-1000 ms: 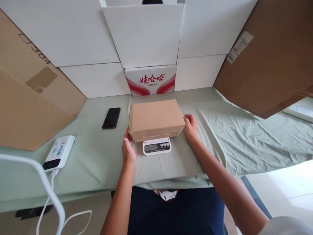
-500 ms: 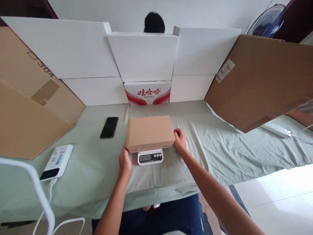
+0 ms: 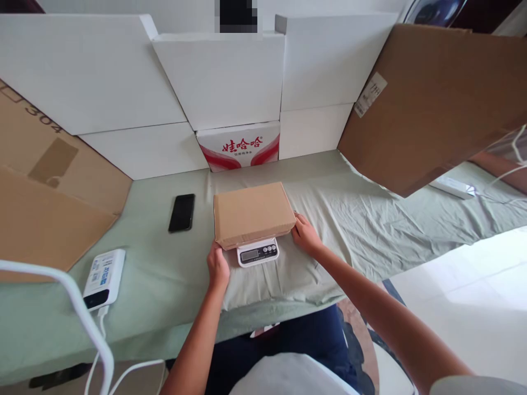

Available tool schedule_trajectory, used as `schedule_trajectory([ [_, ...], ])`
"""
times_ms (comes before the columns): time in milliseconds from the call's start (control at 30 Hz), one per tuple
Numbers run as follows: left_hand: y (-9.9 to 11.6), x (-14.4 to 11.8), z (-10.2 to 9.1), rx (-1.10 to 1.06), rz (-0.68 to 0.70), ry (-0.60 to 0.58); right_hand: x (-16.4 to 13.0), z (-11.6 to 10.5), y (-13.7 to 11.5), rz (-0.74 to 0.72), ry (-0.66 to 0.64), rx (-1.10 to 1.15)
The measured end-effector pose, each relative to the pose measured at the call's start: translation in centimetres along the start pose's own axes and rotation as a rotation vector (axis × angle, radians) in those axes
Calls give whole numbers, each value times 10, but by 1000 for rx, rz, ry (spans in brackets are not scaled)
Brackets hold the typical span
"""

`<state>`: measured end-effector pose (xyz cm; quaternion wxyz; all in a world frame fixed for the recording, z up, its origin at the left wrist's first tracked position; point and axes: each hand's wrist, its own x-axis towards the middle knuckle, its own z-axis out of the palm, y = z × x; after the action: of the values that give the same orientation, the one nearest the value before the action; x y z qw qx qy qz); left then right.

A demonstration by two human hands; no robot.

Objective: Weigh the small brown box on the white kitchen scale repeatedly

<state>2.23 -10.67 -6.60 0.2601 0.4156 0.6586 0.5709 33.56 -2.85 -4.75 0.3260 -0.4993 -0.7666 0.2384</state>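
The left hand [image 3: 218,266] is the nearest to me, thumb up by the near left corner of the box and fingers partly curled; most of them go out of sight behind the box, so I can't tell how firmly they grip. A little farther off, I have the right hand [image 3: 307,235] half closed at the near right corner, its fingertips against the cardboard, and again I can't tell whether it really has hold. Between the hands the digital scale [image 3: 258,253] shows its control panel on the green cloth [image 3: 164,285], with no reading I can make out on the display. Just beyond that panel, the brown corrugated box [image 3: 253,215] lies flat over the scale, overhanging it and hiding its platform. I judge it stiff along the edges but able to dent mid-face, with a dry, matte surface unlikely to slip; its weight I can't tell, since the contents are hidden. I'd take it low at both short ends, palms flat, rather than pinch the top. Farther back on the left lies a black smartphone [image 3: 181,213], well apart from the box, and beyond everything stands the red-and-white drinking-water carton [image 3: 241,145].
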Motion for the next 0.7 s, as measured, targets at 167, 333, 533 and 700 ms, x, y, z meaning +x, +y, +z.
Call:
schedule_trajectory([
  [167, 0, 1, -1, -6, 3, -39, 1, -2, 4, -6, -9, -68],
  [333, -4, 3, 3, -68, 7, -9, 0, -5, 5, -27, -13, -116],
  [533, -4, 2, 9, -198, 29, 53, 2, -6, 5, -56, -6, -131],
  [700, 0, 4, 13, -324, 44, 88, 4, -4, 4, -38, 14, -130],
])
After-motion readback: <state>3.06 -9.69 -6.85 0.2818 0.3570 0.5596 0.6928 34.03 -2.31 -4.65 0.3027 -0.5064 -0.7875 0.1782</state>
